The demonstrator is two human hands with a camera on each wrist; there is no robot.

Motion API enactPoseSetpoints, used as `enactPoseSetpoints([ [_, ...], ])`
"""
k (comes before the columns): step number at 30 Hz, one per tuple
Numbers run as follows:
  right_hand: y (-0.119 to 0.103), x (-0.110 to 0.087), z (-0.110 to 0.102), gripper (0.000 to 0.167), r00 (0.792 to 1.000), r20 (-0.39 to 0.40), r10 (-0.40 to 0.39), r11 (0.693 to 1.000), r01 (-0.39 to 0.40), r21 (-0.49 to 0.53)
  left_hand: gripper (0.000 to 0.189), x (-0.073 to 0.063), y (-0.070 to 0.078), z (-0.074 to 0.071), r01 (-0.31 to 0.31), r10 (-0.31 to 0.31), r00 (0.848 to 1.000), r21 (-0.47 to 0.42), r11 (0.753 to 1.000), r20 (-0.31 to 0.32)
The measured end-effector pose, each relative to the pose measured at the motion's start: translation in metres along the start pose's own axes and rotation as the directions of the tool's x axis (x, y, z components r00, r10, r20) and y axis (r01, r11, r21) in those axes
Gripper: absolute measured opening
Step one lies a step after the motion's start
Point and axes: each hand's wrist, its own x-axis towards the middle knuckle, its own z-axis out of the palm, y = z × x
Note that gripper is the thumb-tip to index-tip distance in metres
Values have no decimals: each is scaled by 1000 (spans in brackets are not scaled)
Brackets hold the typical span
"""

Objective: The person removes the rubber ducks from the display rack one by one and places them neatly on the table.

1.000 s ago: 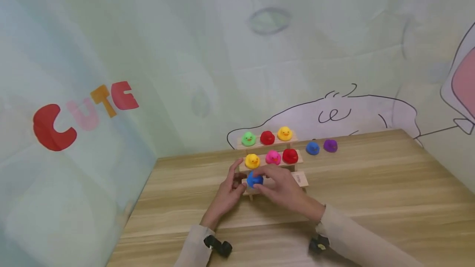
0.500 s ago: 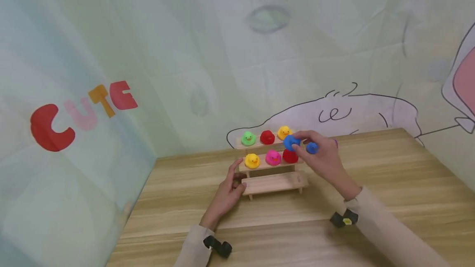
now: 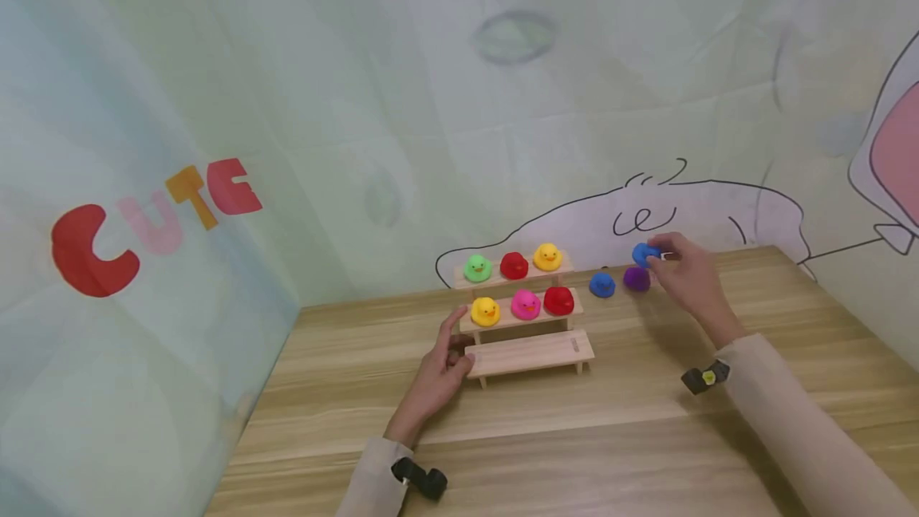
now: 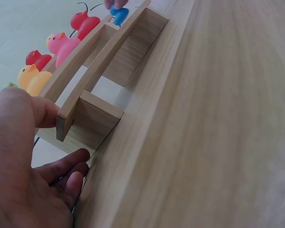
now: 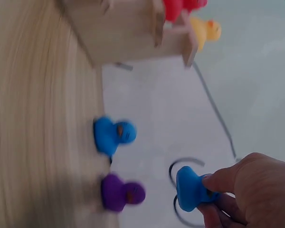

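My right hand [image 3: 688, 276] pinches a blue rubber duck [image 3: 645, 254] above the back of the table, over a purple rubber duck [image 3: 636, 279]. A second blue duck [image 3: 602, 286] stands left of the purple one. At the three-tier wooden stand [image 3: 531, 354], my left hand [image 3: 435, 369] touches the left end; the left wrist view shows its thumb against the lowest shelf's end and the other fingers loosely bent below. The top shelf bears a green duck [image 3: 477, 268], a red duck [image 3: 514, 266] and a yellow duck [image 3: 548, 257]. Yellow, pink and red ducks [image 3: 558, 301] sit on the middle shelf.
The wood-grain table [image 3: 502, 453] meets a printed curtain [image 3: 345, 142] at its back and left edges. The lowest shelf of the stand bears no duck. A black camera strap [image 3: 420, 479] sits on the left wrist, with another [image 3: 705, 377] on the right.
My right hand has carried the blue duck from the stand's lowest shelf to the right and back, over the purple duck. The left hand stays at the stand.
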Motion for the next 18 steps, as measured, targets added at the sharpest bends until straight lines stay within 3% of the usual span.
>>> enactPoseSetpoints([
  [6, 32, 0, -11, 30, 997, 32, 64, 996, -62, -57, 80, 0, 0, 1, 1, -1, 1000, 1, 1000, -4],
  [12, 59, -4, -7, 29, 990, 92, 102, 992, -94, -89, 79, -1, 1, 0, 6, -6, 1000, 9, 1000, -3],
  [18, 62, -4, -3, 34, 992, 73, 100, 987, -90, -131, 79, 0, -1, 0, 2, -2, 1000, 7, 1000, 2],
])
